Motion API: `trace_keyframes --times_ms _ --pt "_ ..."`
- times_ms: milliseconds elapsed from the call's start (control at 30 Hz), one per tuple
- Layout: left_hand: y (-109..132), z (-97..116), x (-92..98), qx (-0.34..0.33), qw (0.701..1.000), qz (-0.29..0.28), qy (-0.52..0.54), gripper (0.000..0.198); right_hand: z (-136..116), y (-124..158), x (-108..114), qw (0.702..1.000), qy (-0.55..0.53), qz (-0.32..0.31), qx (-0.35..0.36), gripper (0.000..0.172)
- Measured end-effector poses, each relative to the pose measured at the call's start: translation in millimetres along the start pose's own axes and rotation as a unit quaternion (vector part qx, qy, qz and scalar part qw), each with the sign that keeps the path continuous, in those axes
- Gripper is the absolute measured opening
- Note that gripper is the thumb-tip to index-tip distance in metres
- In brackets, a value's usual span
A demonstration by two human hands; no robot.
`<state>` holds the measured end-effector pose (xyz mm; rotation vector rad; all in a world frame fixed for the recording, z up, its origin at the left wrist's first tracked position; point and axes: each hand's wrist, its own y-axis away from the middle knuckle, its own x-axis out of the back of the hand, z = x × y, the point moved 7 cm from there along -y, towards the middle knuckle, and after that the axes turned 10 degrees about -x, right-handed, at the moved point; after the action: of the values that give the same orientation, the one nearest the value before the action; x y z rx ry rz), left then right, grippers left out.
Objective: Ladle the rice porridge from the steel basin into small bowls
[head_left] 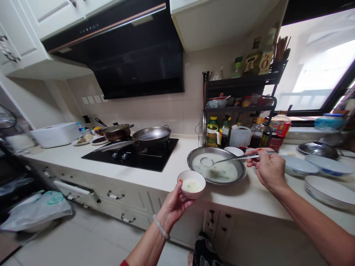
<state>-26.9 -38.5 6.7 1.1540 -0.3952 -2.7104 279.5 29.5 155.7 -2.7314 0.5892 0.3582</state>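
Observation:
My left hand [176,204] holds a small white bowl [197,191] with pale, milky liquid in it, just off the counter's front edge. In my right hand [266,168] is the handle of a metal ladle [226,159], fingers closed round it. The ladle's round head hangs over a wide metal basin [241,175] of whitish soup [222,170] with darker bits in it. Whether the ladle's head touches the liquid, I cannot tell. Behind the basin sits a small white dish [234,150], partly hidden.
On the left, a black stove [138,160] carries a frying pan [152,134] and a lidded pot [117,132]. A black rack [241,80] with bottles stands behind the basin. Several bowls, among them a large white one [328,190], line the right counter. A bagged item [39,210] is at lower left.

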Motion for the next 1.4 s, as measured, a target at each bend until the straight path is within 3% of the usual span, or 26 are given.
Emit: trace_keyframes --times_ms 233,433,533,667,733,767,833,933,1000,1100,1400 --pt "-1 -1 0.9 -0.002 1.000 -0.007 0.008 0.030 -15 34 -19 0.998 0.019 -0.052 0.011 0.017" --pt "0 -1 0.1 0.000 1.000 -0.007 0.015 0.022 -28 85 -36 0.971 0.131 -0.164 0.118 0.025" --pt "1 0 -0.1 -0.002 1.000 -0.008 0.019 0.021 -39 113 -43 0.921 0.169 -0.266 0.228 0.020" --pt "2 0 1.1 -0.002 1.000 -0.008 0.019 0.022 -54 150 -47 0.786 0.218 -0.390 0.426 0.039" --pt "1 -1 2.2 -0.001 1.000 -0.006 0.016 0.023 -56 157 -46 0.752 0.232 -0.402 0.467 0.047" --pt "1 -1 2.5 -0.001 1.000 -0.007 0.015 0.024 -56 155 -44 0.759 0.231 -0.393 0.464 0.048" --pt "0 -2 3.0 -0.002 1.000 -0.011 0.012 0.027 -54 142 -40 0.809 0.221 -0.337 0.427 0.043" --pt "-2 -2 4.2 -0.005 1.000 -0.009 0.009 0.031 -43 111 -28 0.897 0.207 -0.202 0.333 0.025" --pt "-2 -3 4.7 -0.005 1.000 -0.005 0.007 0.032 -29 88 -21 0.934 0.217 -0.123 0.257 0.019" --pt "-1 -3 4.7 -0.002 1.000 0.000 0.007 0.030 -8 63 -17 0.950 0.234 -0.072 0.192 0.028" --pt "-2 -5 4.8 -0.004 1.000 -0.003 0.004 0.033 36 38 -10 0.954 0.256 -0.068 0.138 0.029"
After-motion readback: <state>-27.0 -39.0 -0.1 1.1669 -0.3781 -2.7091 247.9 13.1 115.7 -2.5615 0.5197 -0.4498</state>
